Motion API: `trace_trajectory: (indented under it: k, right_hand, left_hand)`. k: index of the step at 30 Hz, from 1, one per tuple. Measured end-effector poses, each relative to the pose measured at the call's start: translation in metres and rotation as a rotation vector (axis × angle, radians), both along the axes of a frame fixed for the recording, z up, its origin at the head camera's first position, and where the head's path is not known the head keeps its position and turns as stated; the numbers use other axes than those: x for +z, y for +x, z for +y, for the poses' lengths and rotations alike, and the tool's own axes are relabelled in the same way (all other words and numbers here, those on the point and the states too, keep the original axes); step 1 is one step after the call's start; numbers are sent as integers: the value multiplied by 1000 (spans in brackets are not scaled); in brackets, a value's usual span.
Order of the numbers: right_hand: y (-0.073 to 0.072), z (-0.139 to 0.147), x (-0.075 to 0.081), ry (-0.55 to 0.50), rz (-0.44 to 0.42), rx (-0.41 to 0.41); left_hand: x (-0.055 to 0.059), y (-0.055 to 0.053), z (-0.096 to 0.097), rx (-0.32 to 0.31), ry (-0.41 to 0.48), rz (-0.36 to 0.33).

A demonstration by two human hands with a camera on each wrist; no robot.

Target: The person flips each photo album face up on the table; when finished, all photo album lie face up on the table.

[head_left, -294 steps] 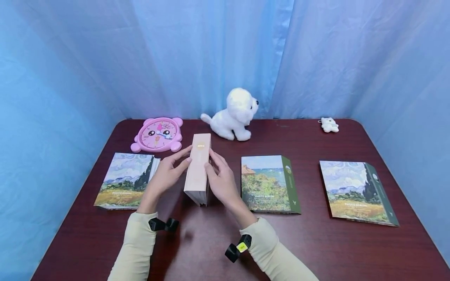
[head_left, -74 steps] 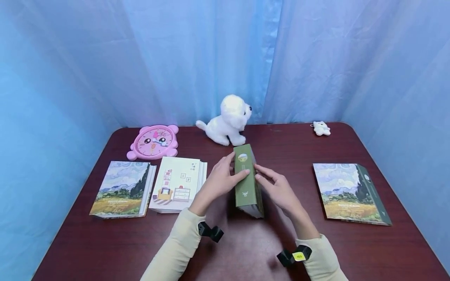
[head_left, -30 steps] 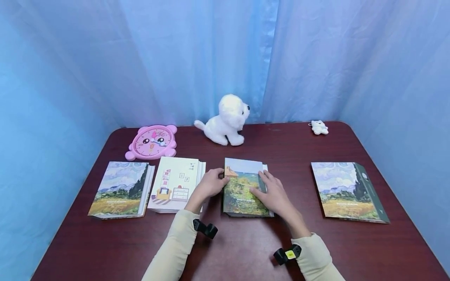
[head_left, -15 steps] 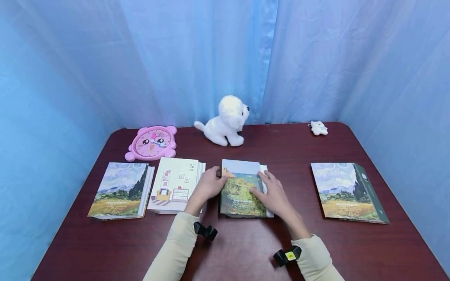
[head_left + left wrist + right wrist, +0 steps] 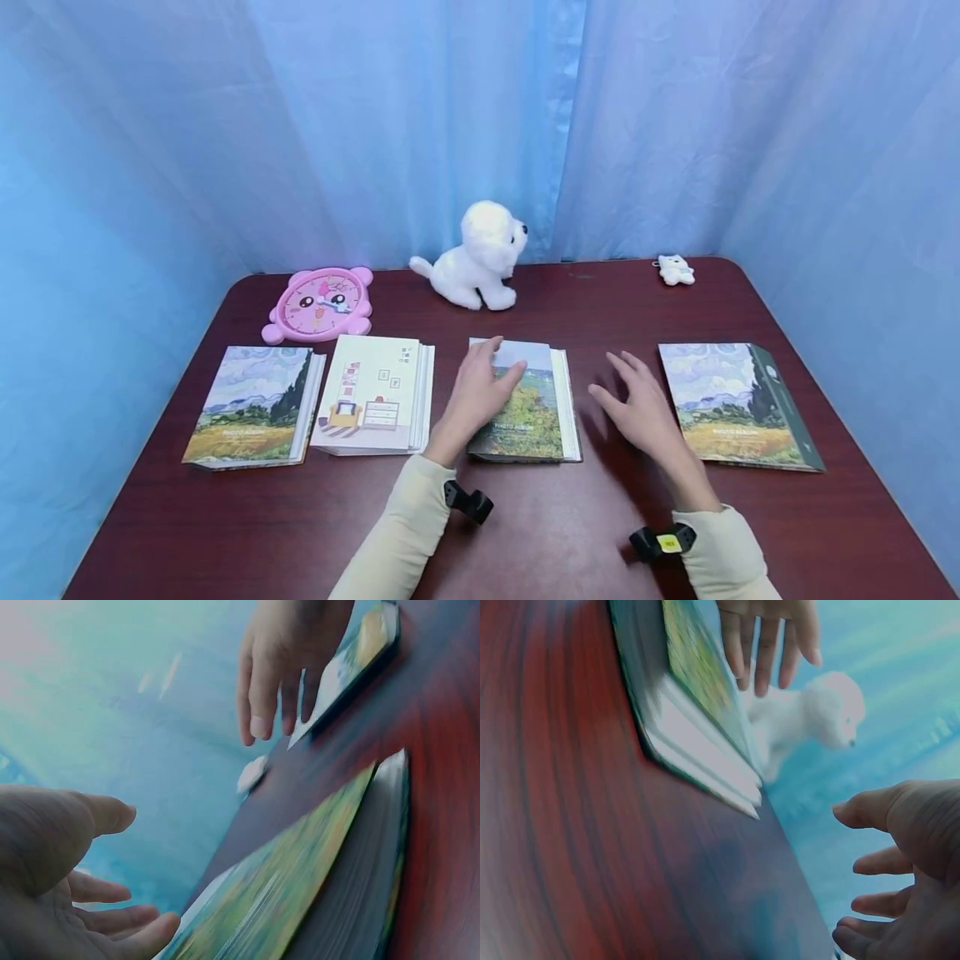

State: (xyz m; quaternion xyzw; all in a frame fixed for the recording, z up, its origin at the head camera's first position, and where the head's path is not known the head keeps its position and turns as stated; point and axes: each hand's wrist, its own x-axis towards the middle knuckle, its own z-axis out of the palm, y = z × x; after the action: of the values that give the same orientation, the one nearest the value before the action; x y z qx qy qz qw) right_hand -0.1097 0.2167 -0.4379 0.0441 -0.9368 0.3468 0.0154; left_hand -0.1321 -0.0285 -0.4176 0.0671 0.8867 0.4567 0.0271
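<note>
A photo album with a seaside garden cover (image 5: 528,417) lies flat at the middle of the table, page edges facing right. Above its left part hovers my left hand (image 5: 476,392), fingers spread and holding nothing; the left wrist view shows it apart from the cover. My right hand (image 5: 641,408) is in the air between that album and the wheat-field album (image 5: 738,404) at the right, whose green spine faces right. Its fingers are loosely extended, with nothing in them. To the left lie a white album with a room drawing (image 5: 371,392) and another wheat-field album (image 5: 251,404), page edges facing right.
Along the back of the table (image 5: 525,533) sit a pink clock (image 5: 322,304), a white plush dog (image 5: 483,258) and a small white plush toy (image 5: 675,270). Blue curtains (image 5: 420,125) enclose the back and sides.
Earlier the pink-spined album, then the green-spined one, stood upright between my hands; both now lie flat with pages rightward. Since half a second ago, both hands have let go of the garden album and moved right.
</note>
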Motion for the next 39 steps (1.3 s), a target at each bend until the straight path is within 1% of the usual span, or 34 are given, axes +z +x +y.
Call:
trace_trajectory:
  k: [4, 8, 12, 17, 21, 24, 27, 31, 35, 39]
  right_hand:
    - [5, 35, 8, 10, 38, -53]
    - [14, 68, 16, 54, 39, -121]
    - [25, 96, 21, 85, 39, -171]
    - [35, 122, 21, 94, 24, -211]
    - [41, 137, 20, 98, -10, -238]
    - [45, 149, 17, 106, -44, -260]
    - [46, 159, 14, 115, -87, -268]
    - [46, 173, 9, 130, -138, -260]
    - [46, 181, 3, 131, -167, -241]
    - [44, 185, -3, 115, -192, -223]
  left_hand:
    - [-3, 2, 29, -69, 91, -90]
    - [-3, 4, 58, -100, 114, -129]
    - [-5, 8, 81, -132, 114, -169]
    - [-9, 9, 106, -158, 91, -199]
    - [-14, 10, 124, -173, 66, -222]
    - [-18, 11, 138, -182, 41, -227]
    - [-19, 11, 150, -188, -3, -219]
    - [-20, 10, 163, -198, -15, -219]
    - [-20, 9, 174, -187, 24, -246]
    - [-24, 10, 183, -171, 65, -270]
